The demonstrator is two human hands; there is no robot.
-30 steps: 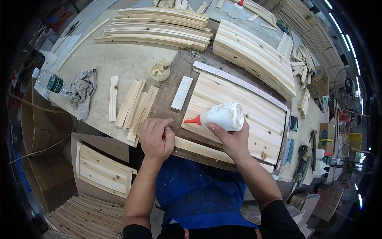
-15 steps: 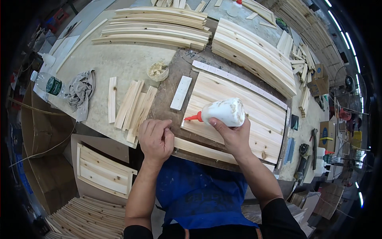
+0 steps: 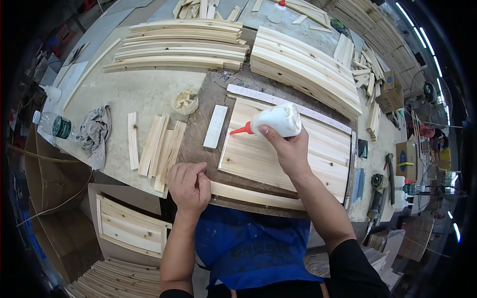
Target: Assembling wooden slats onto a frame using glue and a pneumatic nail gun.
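Observation:
My right hand (image 3: 288,144) grips a white squeeze bottle (image 3: 277,120) of glue, tipped sideways. Its red nozzle (image 3: 240,130) points left, at the left edge of a jointed pine panel (image 3: 283,164). A thin white line of glue runs along that edge, on the near side of the tip. My left hand (image 3: 189,187) is curled into a loose fist at the table's front edge, with nothing visible in it. Beside its thumb begins a narrow wood strip (image 3: 256,196) lying along the near side of the panel. A pale short bar (image 3: 215,126) lies left of the panel.
A long pale fence strip (image 3: 288,109) borders the panel's far side. Beyond stand stacked boards (image 3: 305,72) and long slats (image 3: 179,47). Short wood strips (image 3: 161,149), a tub of paste (image 3: 185,102), a grey rag (image 3: 94,131) and a water bottle (image 3: 52,124) lie left. A power tool (image 3: 376,196) lies right.
The bottle's nozzle has moved away from me along the panel's left edge, leaving a longer glue line behind it. My left hand stays by the strip's end. The whole view has shifted slightly.

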